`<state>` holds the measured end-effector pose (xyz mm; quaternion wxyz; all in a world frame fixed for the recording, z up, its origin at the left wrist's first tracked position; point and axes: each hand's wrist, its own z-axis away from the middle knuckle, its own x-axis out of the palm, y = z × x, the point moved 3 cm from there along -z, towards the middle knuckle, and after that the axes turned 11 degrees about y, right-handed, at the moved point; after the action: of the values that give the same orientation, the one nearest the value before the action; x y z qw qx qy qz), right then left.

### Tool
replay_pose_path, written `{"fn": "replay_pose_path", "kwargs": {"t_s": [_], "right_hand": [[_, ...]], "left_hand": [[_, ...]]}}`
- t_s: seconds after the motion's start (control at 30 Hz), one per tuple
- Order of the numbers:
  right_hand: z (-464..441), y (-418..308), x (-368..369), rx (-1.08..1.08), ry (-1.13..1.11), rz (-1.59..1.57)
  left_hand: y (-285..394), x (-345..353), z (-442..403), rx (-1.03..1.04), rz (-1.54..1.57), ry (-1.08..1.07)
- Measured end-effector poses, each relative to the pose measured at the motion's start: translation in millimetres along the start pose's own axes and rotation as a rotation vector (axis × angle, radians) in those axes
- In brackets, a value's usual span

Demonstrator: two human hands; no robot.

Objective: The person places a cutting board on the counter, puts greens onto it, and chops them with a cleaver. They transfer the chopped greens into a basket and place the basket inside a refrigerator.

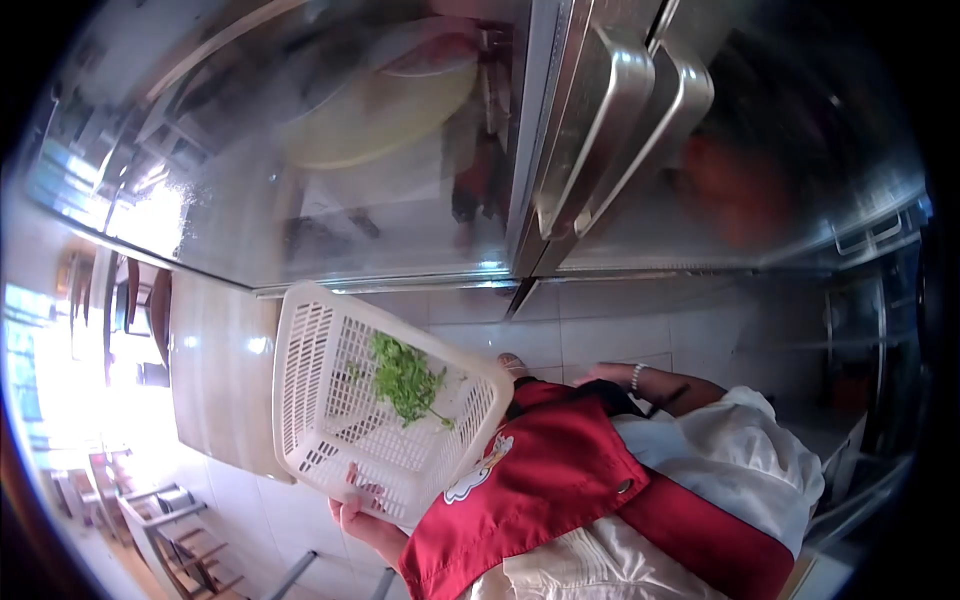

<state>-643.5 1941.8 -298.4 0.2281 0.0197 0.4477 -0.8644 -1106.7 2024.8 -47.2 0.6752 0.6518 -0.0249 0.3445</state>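
Note:
A white slatted plastic basket (300, 465) is tilted in front of the red apron, with a small bunch of green leafy herbs (405, 378) lying inside it. My left hand (352, 515) grips the basket's lower rim, its fingers partly showing through the slots. On the other side of the apron, my right hand (607, 375) hangs low near a black strap or item, with a beaded bracelet at the wrist. Its fingers are dark and partly hidden, so their pose is unclear.
Glossy cabinet doors with two metal handles (620, 120) stand directly ahead. A pale tabletop or panel (215, 380) is at the left, beside a metal rack (180, 530) lower down. Light tiles (610, 330) cover the floor, where part of a foot shows.

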Motion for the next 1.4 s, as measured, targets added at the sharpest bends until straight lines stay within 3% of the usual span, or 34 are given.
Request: {"fn": "replay_pose_path", "kwargs": {"t_s": [0.03, 0.13, 0.2, 0.37, 0.43, 0.53, 0.57, 0.6, 0.63, 0.67, 0.7, 0.77, 0.8, 0.87, 0.97, 1.07, 1.17, 1.2, 1.33, 1.4], "right_hand": [[35, 3, 17, -0.018, -0.02, -0.173], [120, 71, 99, 0.279, -0.019, -0.367], [151, 111, 165, 0.423, 0.005, -0.44], [192, 140, 273, 0.497, 0.054, -0.464], [179, 112, 288, 0.476, 0.042, -0.401], [139, 96, 266, 0.241, 0.037, -0.074], [117, 85, 239, 0.089, 0.128, 0.149], [106, 60, 197, 0.027, 0.353, 0.323], [137, -26, 126, 0.219, 0.677, 0.127], [153, -77, 78, 0.186, 1.069, -0.087], [154, -121, 34, -0.246, 1.355, -0.265], [173, -217, -22, -0.599, 1.406, -0.591], [183, -263, -35, -0.812, 1.439, -0.67], [188, -316, -53, -1.042, 1.422, -0.716], [172, -351, -69, -1.091, 1.344, -0.677], [165, -353, -69, -0.969, 1.336, -0.667], [171, -348, -48, -0.887, 1.372, -0.638], [180, -344, -42, -0.857, 1.411, -0.613], [230, -323, 36, -0.959, 1.504, -0.816], [261, -279, 68, -0.935, 1.564, -0.744]], "left_hand": [[1, 1, -7, -0.034, -0.006, -0.02], [4, 19, -4, -0.067, 0.024, -0.136], [-14, -24, -30, -0.096, -0.02, -0.12], [-20, -27, -40, -0.143, -0.045, -0.226], [12, -6, -64, -0.165, -0.042, -0.252], [17, -4, -69, -0.204, -0.091, -0.291], [17, -2, -69, -0.216, -0.076, -0.294], [15, -2, -70, -0.226, -0.08, -0.308], [13, -5, -72, -0.234, -0.084, -0.315], [12, -9, -73, -0.238, -0.093, -0.321], [8, -14, -74, -0.255, -0.042, -0.363], [6, -19, -74, -0.299, -0.086, -0.342], [5, -19, -77, -0.319, -0.111, -0.333], [9, -19, -78, -0.328, -0.14, -0.379], [19, -5, -69, -0.288, -0.156, -0.394], [31, -20, -73, -0.208, -0.223, -0.273], [25, -44, -99, -0.123, -0.312, -0.275], [34, -26, -79, -0.132, -0.211, -0.342], [45, 1, -76, -0.237, -0.278, -0.392], [35, 15, -84, -0.272, -0.327, -0.483]]}}
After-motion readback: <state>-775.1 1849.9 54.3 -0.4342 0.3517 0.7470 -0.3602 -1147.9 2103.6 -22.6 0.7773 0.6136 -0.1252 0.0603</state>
